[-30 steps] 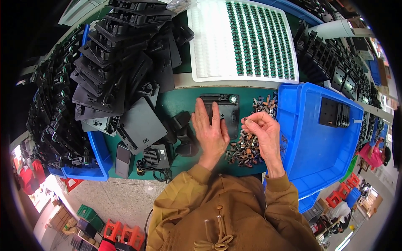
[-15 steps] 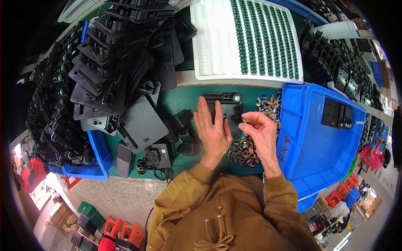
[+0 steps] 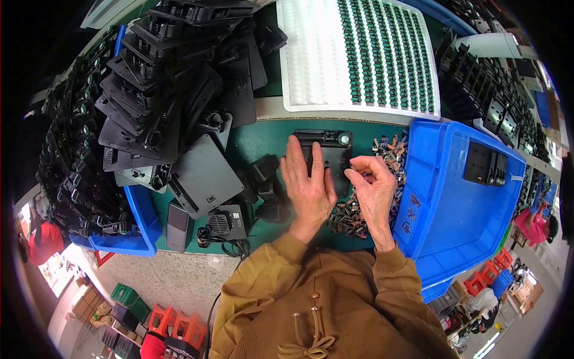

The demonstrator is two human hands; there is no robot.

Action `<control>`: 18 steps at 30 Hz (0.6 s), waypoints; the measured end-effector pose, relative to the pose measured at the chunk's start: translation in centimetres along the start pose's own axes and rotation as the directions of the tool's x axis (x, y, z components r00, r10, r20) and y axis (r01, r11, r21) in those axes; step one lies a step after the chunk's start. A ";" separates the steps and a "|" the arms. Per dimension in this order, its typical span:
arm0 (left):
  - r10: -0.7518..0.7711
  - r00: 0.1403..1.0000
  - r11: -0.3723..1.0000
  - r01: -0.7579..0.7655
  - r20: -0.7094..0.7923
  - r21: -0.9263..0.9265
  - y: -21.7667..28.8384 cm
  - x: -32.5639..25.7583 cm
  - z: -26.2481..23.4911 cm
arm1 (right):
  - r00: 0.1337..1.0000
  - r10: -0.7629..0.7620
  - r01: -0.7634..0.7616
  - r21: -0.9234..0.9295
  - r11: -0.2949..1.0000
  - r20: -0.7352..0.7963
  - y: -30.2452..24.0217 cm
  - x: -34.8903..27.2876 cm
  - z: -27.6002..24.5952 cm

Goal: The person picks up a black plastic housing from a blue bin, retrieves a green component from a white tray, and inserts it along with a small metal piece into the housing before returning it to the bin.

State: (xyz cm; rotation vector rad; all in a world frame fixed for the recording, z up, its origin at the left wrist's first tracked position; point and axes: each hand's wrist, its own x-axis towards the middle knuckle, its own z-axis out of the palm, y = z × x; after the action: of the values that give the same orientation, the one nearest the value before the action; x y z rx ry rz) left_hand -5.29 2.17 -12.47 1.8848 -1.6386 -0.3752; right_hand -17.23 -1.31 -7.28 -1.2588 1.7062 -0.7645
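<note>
In the head view, the left hand [image 3: 308,194] is lying flat across the left part of a black plastic housing [image 3: 335,157], its fingers spreading and gripping nothing. The housing is resting on the green counter [image 3: 263,134], near the middle, with its slotted far edge and a round pale fitting showing at the far right corner. The right hand [image 3: 375,190] is hovering at the housing's right edge, thumb and forefinger coming close together; whether they are grasping a small part, I cannot tell. A heap of small connector-like parts [image 3: 350,222] is spreading beneath and beside that hand.

Farther right, a blue bin [image 3: 457,221] is holding black panels [image 3: 485,164] at its far end. On the far side, a white tray [image 3: 311,66] is carrying rows of small green-and-black components [image 3: 385,66] across its right part. On the left, black plastic panels [image 3: 143,99] are leaning in a tall stack; a dark grey panel [image 3: 206,173] is lying nearer, beyond a vented box [image 3: 224,224] and its black cable [image 3: 232,246].
</note>
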 end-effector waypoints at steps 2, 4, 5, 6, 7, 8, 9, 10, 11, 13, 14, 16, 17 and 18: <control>0.002 1.000 1.000 -0.002 -0.002 0.000 -0.1 -0.1 0.0 | 1.000 -0.016 0.016 -0.024 1.000 -0.008 -0.1 0.0 0.3; 0.001 1.000 1.000 -0.001 0.000 -0.003 0.0 0.0 -0.1 | 0.999 -0.033 0.032 -0.048 0.998 -0.015 -0.2 -0.1 0.6; 0.002 1.000 1.000 -0.002 0.001 -0.007 0.0 0.1 -0.1 | 0.999 -0.035 0.035 -0.021 0.999 -0.030 -0.2 -0.1 0.7; 0.000 1.000 1.000 0.000 0.000 -0.007 0.0 0.1 -0.1 | 0.998 -0.037 0.038 0.006 0.999 -0.046 -0.1 -0.2 0.7; 0.003 1.000 1.000 -0.003 -0.002 -0.003 0.1 0.1 -0.1 | 0.998 -0.037 0.038 0.005 0.999 -0.044 0.0 -0.3 0.7; 0.007 1.000 1.000 -0.007 -0.004 -0.001 0.0 0.1 -0.1 | 0.999 -0.028 0.029 0.023 0.999 -0.038 0.1 -0.3 0.7; 0.006 1.000 1.000 -0.006 -0.004 -0.001 0.0 0.1 -0.1 | 0.999 -0.020 0.021 0.040 0.999 -0.031 0.2 -0.4 0.7; 0.008 1.000 1.000 -0.008 -0.005 -0.001 0.0 0.1 0.0 | 0.999 -0.020 0.021 0.040 0.999 -0.031 0.0 -0.4 0.6; 0.010 1.000 1.000 -0.010 -0.006 0.000 0.0 0.1 0.0 | 1.000 -0.027 0.026 -0.015 1.000 -0.010 -0.4 -0.4 0.5; 0.008 1.000 1.000 -0.008 -0.008 0.000 0.0 0.1 0.0 | 0.999 -0.032 0.033 -0.068 0.997 0.012 -0.9 -0.3 0.2; 0.007 1.000 1.000 -0.007 -0.009 -0.002 0.0 0.1 0.0 | 0.999 -0.015 0.019 -0.124 0.992 0.037 -1.1 -0.2 0.0; 0.005 1.000 1.000 -0.005 -0.008 0.000 0.0 0.2 -0.1 | 0.998 0.005 0.007 -0.179 0.984 0.062 -1.1 -0.2 -0.2; 0.003 1.000 1.000 -0.003 -0.008 0.002 0.1 0.2 -0.1 | 0.997 -0.012 0.023 -0.158 0.987 0.073 -1.0 -0.1 -0.2; 0.002 1.000 1.000 -0.002 -0.007 0.003 0.1 0.2 -0.1 | 0.996 -0.029 0.040 -0.136 0.990 0.084 -0.9 -0.1 -0.3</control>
State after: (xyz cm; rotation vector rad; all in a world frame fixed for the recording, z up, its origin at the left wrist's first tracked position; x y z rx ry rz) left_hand -5.27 2.04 -12.27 1.8846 -1.6368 -0.3651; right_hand -17.08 -1.55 -6.34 -1.3976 1.6978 -0.6154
